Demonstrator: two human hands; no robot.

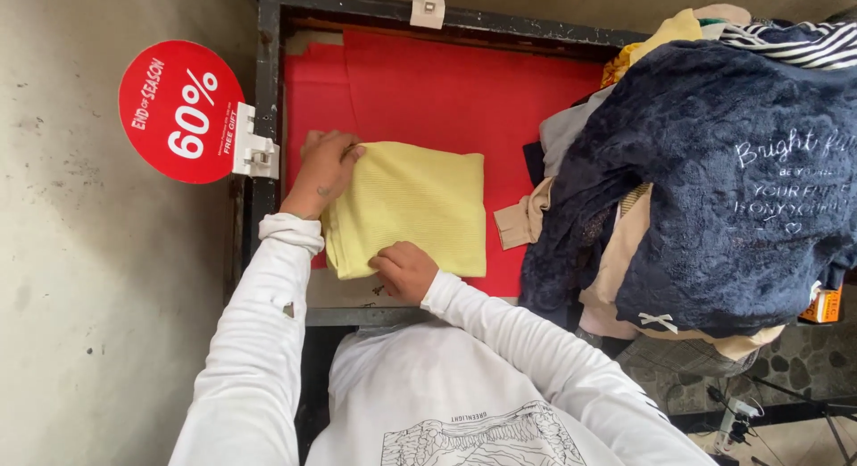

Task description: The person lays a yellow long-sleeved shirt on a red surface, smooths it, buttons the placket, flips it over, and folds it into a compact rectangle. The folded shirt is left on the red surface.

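Note:
A folded pale yellow knit garment [415,207] lies on the red lining [428,91] of a black-framed display bin [266,64]. My left hand [323,167] rests on the garment's far left corner, fingers curled over its edge. At the near edge, my right hand [403,270] presses down with its fingers tucked at the fold. Both arms wear white long sleeves.
A heap of clothes fills the bin's right side, topped by a dark blue fleece top [714,180] with white lettering, with striped [803,39] and beige pieces around it. A round red sale sign [178,111] is clipped to the left frame. Grey floor lies left.

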